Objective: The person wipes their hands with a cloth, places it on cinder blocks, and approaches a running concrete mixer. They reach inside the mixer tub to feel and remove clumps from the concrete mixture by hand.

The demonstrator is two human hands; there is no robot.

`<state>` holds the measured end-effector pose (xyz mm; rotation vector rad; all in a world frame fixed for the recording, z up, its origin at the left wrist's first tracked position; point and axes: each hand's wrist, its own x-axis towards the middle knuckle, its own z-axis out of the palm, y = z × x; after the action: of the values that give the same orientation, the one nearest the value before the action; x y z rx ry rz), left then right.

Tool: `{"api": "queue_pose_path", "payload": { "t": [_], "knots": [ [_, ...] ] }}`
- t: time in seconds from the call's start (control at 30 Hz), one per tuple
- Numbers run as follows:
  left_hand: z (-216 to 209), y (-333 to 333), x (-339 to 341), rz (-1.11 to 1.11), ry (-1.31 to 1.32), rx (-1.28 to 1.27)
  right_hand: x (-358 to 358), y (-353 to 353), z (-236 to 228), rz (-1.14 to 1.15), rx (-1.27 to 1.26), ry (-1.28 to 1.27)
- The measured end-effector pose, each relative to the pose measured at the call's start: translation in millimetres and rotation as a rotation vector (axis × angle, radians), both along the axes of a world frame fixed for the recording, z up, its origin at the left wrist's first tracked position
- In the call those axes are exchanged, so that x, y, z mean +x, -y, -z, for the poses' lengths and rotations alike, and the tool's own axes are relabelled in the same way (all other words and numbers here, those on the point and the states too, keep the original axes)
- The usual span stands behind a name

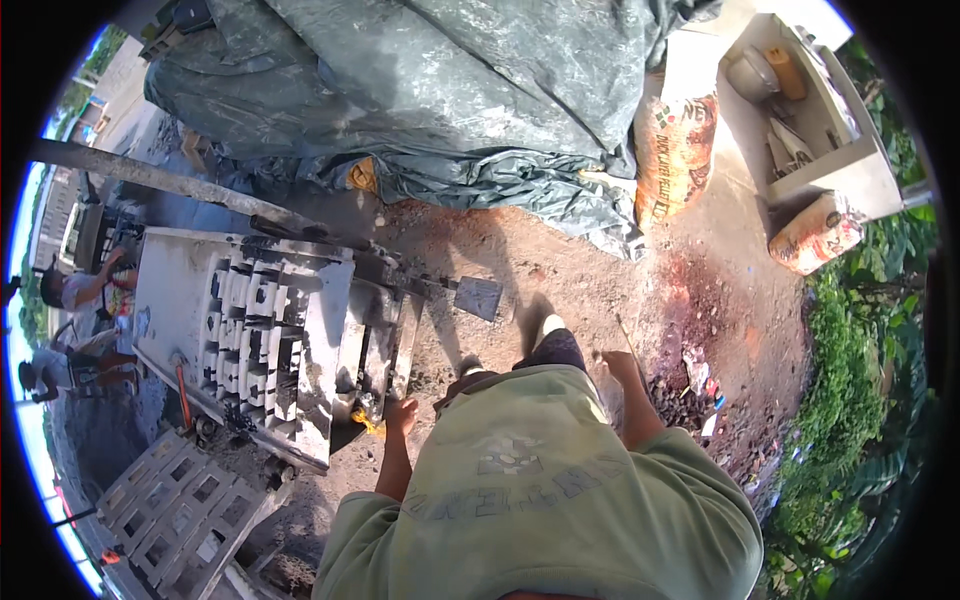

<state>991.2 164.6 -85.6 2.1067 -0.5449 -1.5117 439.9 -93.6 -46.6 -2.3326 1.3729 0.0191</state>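
Note:
My left hand point(402, 416) hangs low beside the near right end of a white, stained work table. Close to it, a yellow scrap of cloth or plastic point(368, 424) lies at the table's lower end; whether they touch is unclear. My right hand point(617, 362) hangs out to the right over the dirt ground. Its fingers are too small to read, and I make out nothing held in it. On the table point(325, 350) stand rows of grey block-like pieces point(250, 325) with dark gaps. A flat dark square plate on a handle point(479, 298) lies ahead of my feet.
A large green tarpaulin point(430, 90) covers a heap ahead. A printed sack point(677, 150) leans beside it, another sack point(815, 235) lies near a box with a pot point(752, 76). Hollow blocks point(180, 505) lie lower left. Two people point(85, 290) work far left; plants point(845, 400) line the right.

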Motion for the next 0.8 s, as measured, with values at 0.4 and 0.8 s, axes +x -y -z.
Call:
{"api": "queue_pose_path", "payload": {
  "t": [0.4, 0.8],
  "knots": [
    [-116, 175, -133, -0.269, 0.068, 0.032, -123, 222, 72, 0.688, 0.747, 0.250],
    [-133, 211, -180, -0.740, 0.078, 0.291, -55, 451, 16, 0.439, 0.481, 0.295]
  ]
}}
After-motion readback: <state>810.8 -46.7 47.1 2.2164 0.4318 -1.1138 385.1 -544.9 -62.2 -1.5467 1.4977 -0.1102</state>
